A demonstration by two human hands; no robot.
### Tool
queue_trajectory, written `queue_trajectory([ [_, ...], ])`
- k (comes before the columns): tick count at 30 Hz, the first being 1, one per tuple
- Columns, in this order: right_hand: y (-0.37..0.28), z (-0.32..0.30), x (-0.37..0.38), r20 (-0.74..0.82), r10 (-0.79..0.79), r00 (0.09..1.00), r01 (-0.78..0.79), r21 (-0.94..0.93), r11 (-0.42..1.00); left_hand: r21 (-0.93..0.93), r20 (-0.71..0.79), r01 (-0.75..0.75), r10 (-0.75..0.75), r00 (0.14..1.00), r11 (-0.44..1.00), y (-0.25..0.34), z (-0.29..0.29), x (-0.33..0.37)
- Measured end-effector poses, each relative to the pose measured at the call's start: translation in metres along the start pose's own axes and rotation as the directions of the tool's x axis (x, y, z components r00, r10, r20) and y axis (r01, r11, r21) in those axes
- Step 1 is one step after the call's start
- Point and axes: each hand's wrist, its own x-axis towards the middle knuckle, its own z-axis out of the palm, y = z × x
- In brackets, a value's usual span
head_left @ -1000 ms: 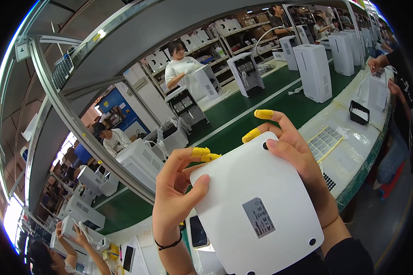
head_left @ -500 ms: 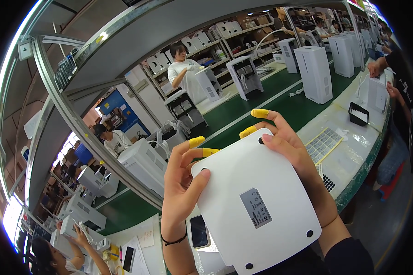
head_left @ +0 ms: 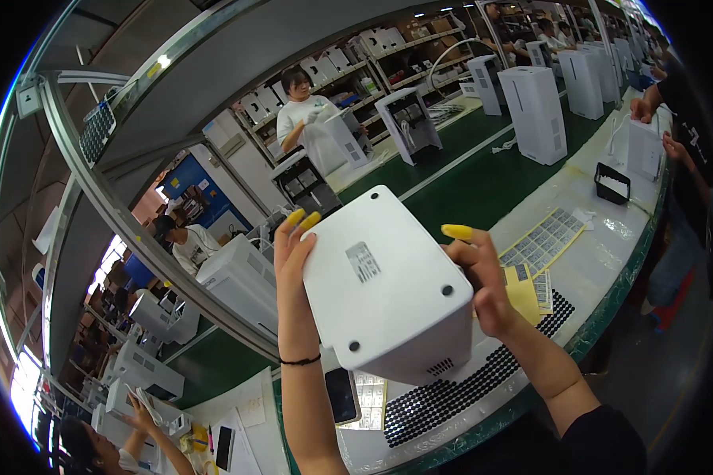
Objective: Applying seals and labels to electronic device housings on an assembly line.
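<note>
Hands grip a white boxy appliance point(head_left: 384, 285) from either side, holding it raised above the worktop point(head_left: 602, 269) near the centre of the view, its underside turned up toward the camera. That underside shows a small grey label point(head_left: 363, 261) and dark round feet at the corners. At nine o'clock of the appliance, the left hand point(head_left: 291, 261) lies flat along its side, forearm rising almost straight from six o'clock, a thin black band point(head_left: 301, 361) round the wrist and yellow caps on two fingertips point(head_left: 303, 219). At three o'clock the right hand point(head_left: 479, 277) curls round the opposite side, one yellow-capped fingertip point(head_left: 456, 232) pointing toward nine o'clock, forearm running down toward five o'clock. Sheets of small labels point(head_left: 543, 245) lie on the worktop at two o'clock of the appliance, and a sheet of black dots point(head_left: 483, 380) lies just beneath it.
</note>
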Motion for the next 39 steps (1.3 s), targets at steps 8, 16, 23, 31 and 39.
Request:
queue_trajectory([
  [8, 0.025, 0.001, 0.026, 0.145, 0.109, 0.983, -0.083, -0.173, 0.981, 0.884, 0.022, -0.423, 0.885, 0.466, 0.2, -0.041, 0.046, -0.109],
  [16, 0.016, 0.016, 0.05, 0.236, 0.235, 0.943, -0.264, 0.099, 0.959, 0.106, 0.947, -0.775, -0.174, 0.269, -0.623, -0.17, 0.045, -0.147],
  [23, 0.037, 0.025, 0.064, 0.293, -0.024, 0.956, 0.048, -0.078, 0.996, 0.177, 0.862, -0.702, -0.235, 0.448, -0.689, -0.215, 0.011, -0.072],
  [31, 0.112, 0.022, 0.037, 0.205, 0.106, 0.973, -0.093, -0.071, 0.993, 0.827, 0.542, -0.539, 0.03, 0.84, 0.16, -0.306, -0.018, -0.013],
  [39, 0.171, 0.012, 0.097, 0.012, 0.269, 0.963, -0.269, 0.021, 0.963, 0.839, 0.527, -0.531, 0.068, 0.847, 0.118, -0.273, 0.067, -0.065],
])
